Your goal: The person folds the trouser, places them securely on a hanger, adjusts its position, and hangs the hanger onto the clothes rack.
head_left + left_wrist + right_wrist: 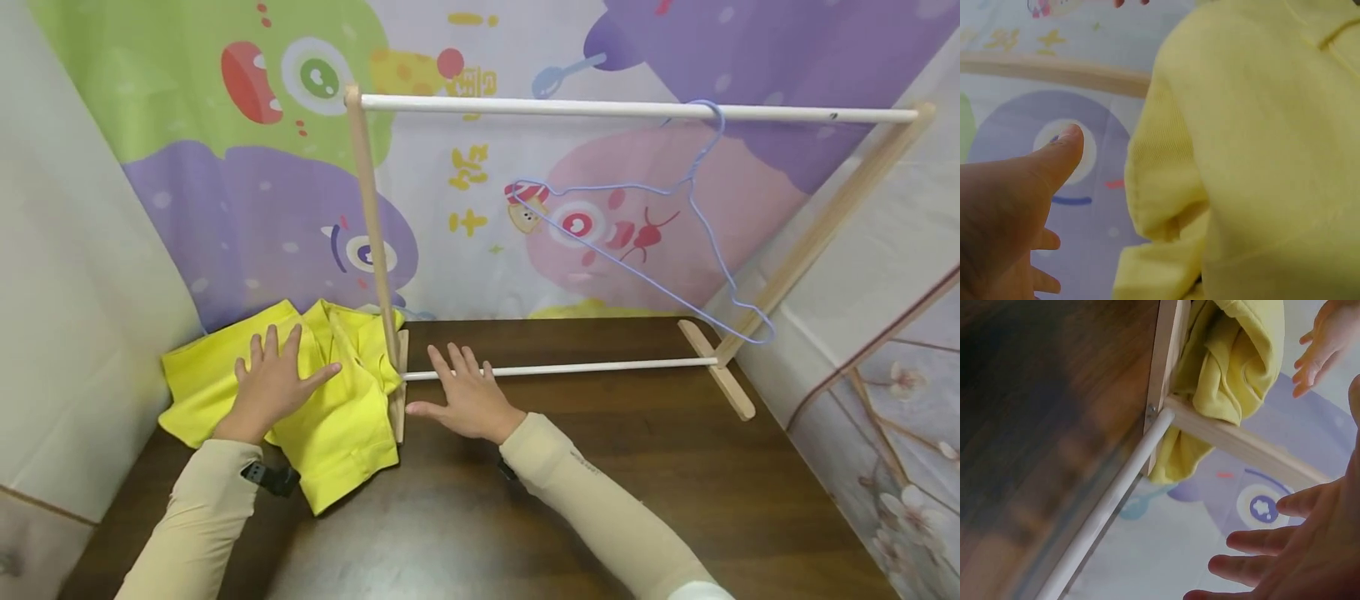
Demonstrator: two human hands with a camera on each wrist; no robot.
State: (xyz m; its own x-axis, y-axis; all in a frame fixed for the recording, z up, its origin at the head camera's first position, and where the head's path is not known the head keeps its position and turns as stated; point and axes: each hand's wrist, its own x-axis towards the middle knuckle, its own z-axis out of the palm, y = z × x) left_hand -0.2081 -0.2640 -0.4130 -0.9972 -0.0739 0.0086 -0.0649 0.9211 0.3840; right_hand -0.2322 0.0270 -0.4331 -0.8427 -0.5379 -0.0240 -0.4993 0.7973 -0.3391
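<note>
A yellow garment (337, 433) lies crumpled at the left of the table, partly against the rack's left foot. Above it my left hand (270, 387) is spread, fingers straight; in the left wrist view the hand (1004, 206) is beside the cloth (1272, 137) with a gap between. My right hand (468, 400), fingers spread, is just right of the rack's left post and near the lower white bar (600, 367); it holds nothing. In the right wrist view the fingers (1254, 542) are apart from the bar (1110, 500) and the garment (1235, 369).
A wooden rack with a white top bar (570, 107) stands at the back of the brown table (420, 533). A blue wire hanger (637, 271) hangs toward the right of that bar. Behind is a cartoon-printed curtain (450, 275); pale walls flank both sides.
</note>
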